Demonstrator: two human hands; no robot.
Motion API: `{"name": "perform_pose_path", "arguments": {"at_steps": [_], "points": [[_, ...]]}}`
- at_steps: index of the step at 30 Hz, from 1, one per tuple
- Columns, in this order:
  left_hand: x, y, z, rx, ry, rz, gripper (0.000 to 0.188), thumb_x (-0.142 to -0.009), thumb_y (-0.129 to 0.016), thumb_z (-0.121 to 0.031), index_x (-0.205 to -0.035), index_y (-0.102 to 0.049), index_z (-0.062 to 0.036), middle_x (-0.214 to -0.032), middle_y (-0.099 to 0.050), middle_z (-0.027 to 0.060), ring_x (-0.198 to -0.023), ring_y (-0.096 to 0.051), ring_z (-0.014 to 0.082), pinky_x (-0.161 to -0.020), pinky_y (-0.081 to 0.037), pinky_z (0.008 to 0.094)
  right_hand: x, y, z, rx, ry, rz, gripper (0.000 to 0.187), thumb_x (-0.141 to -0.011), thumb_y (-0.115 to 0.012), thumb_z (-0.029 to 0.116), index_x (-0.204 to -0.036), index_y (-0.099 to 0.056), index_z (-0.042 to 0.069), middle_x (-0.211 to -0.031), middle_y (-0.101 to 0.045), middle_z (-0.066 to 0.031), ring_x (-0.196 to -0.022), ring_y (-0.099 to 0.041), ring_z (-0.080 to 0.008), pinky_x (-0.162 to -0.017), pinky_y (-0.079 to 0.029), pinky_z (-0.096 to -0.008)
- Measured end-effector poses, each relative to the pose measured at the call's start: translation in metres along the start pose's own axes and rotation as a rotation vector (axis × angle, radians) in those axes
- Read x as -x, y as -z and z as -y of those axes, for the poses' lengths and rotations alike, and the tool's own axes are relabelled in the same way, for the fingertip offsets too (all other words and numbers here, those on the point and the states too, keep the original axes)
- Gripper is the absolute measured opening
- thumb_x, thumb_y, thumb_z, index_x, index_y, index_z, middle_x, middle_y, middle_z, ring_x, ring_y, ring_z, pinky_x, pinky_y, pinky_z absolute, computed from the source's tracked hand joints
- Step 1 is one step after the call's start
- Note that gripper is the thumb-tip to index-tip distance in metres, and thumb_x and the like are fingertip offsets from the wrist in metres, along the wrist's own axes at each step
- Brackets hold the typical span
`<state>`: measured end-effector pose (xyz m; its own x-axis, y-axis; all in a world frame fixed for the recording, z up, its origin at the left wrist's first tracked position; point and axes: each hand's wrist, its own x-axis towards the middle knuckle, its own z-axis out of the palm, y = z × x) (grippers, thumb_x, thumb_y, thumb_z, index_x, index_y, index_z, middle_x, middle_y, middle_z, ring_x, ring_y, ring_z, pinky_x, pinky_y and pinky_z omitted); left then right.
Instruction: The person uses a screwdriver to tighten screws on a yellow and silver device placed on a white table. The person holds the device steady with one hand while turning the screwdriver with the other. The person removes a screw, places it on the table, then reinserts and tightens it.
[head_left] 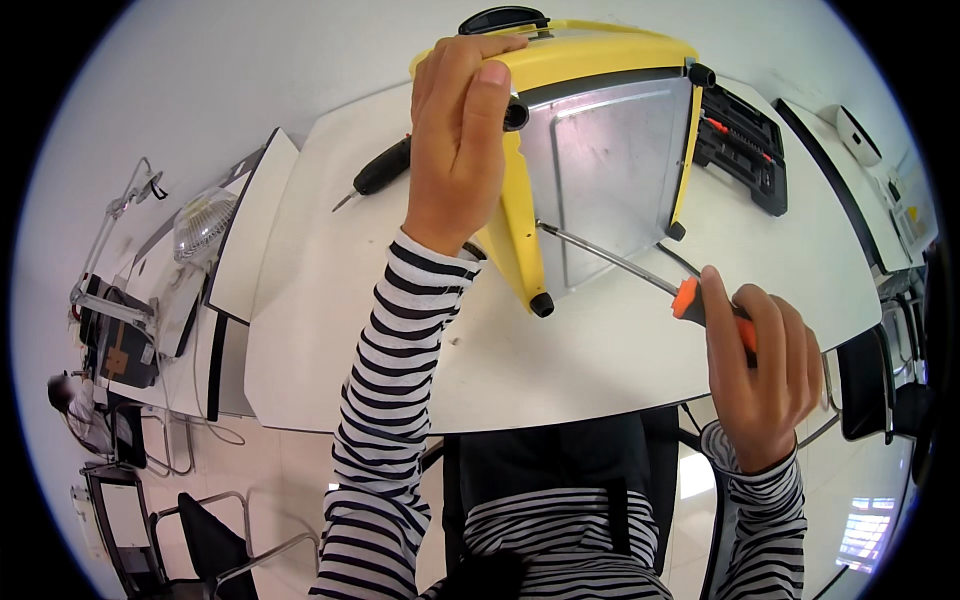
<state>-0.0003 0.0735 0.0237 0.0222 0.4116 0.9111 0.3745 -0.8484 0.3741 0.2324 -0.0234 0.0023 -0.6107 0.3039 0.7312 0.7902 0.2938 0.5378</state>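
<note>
1. Workpiece: the yellow-framed appliance (610, 150) stands tipped on the white worktop (600, 372), its grey metal underside facing the operator.
2. Feet: four black feet show at the corners of the underside; the lower left foot (542, 304) is nearest the operator.
3. Left grip (455, 150): closed over the upper left edge of the yellow frame, fingers across the rim, thumb beside the upper left foot (515, 113).
4. Right grip (765, 370): wrapped around the orange-and-black handle of the screwdriver (640, 270), index finger extended along the handle.
5. Tool position: the shank runs up and to the left across the underside. The tip meets the inner edge of the left frame side; whether it is seated in a screw cannot be told.
6. Left of the left grip: a black-handled driver (385, 168) lies on the worktop, shank pointing down and left.
7. Right of the appliance: an open black case (772, 192) holds dark and orange-red pieces.
</note>
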Motion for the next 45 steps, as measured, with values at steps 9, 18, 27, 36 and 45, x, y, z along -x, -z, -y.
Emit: {"name": "perform_pose_path", "arguments": {"at_steps": [9,18,27,36,45], "points": [[0.000,-0.001,-0.001,0.017,0.001,-0.013,0.022,-0.084,-0.035,-0.016,-0.087,-0.051,-0.0022,-0.082,-0.049,0.0063,-0.075,-0.040,0.0189,-0.074,-0.031,0.0279,0.001,0.005,-0.006,-0.992,-0.417,0.505,0.033,-0.066,-0.056,0.005,-0.099,-0.054,0.002,-0.067,-0.048,-0.0082,-0.055,-0.046,-0.0204,-0.049,-0.039,-0.0271],[0.002,-0.001,-0.003,0.011,0.013,-0.012,0.021,-0.084,-0.035,-0.017,-0.085,-0.051,-0.0024,-0.083,-0.050,0.0061,-0.074,-0.040,0.0191,-0.073,-0.031,0.0286,0.004,0.005,0.000,-1.391,-0.438,0.699,0.043,-0.068,-0.055,0.004,-0.110,-0.048,0.004,-0.071,-0.054,-0.0122,-0.059,-0.046,-0.0228,-0.055,-0.039,-0.0268],[0.000,0.000,0.000,-0.069,-0.179,-0.044,0.021,-0.084,-0.036,-0.017,-0.086,-0.051,-0.0029,-0.083,-0.050,0.0057,-0.075,-0.040,0.0191,-0.074,-0.030,0.0284,0.025,0.011,0.002,-1.305,-0.624,0.535,0.036,-0.066,-0.055,0.004,-0.102,-0.052,-0.001,-0.059,-0.047,-0.0078,-0.049,-0.040,-0.0166,-0.048,-0.034,-0.0236],[-0.001,0.001,0.000,-0.075,-0.183,-0.039,0.021,-0.085,-0.036,-0.018,-0.087,-0.051,-0.0029,-0.084,-0.050,0.0057,-0.077,-0.041,0.0186,-0.075,-0.030,0.0279,0.022,0.008,0.008,-1.305,-0.618,0.524,0.034,-0.069,-0.055,0.005,-0.102,-0.052,-0.002,-0.057,-0.043,-0.0069,-0.048,-0.037,-0.0152,-0.046,-0.030,-0.0244],[-0.001,-0.001,0.000,-0.080,-0.189,-0.046,0.021,-0.084,-0.037,-0.018,-0.087,-0.052,-0.0032,-0.080,-0.049,0.0052,-0.075,-0.040,0.0184,-0.074,-0.030,0.0278,0.018,0.011,0.004,-1.357,-0.664,0.549,0.033,-0.071,-0.055,0.005,-0.102,-0.051,-0.003,-0.056,-0.042,-0.0071,-0.048,-0.039,-0.0158,-0.047,-0.031,-0.0246]]}}
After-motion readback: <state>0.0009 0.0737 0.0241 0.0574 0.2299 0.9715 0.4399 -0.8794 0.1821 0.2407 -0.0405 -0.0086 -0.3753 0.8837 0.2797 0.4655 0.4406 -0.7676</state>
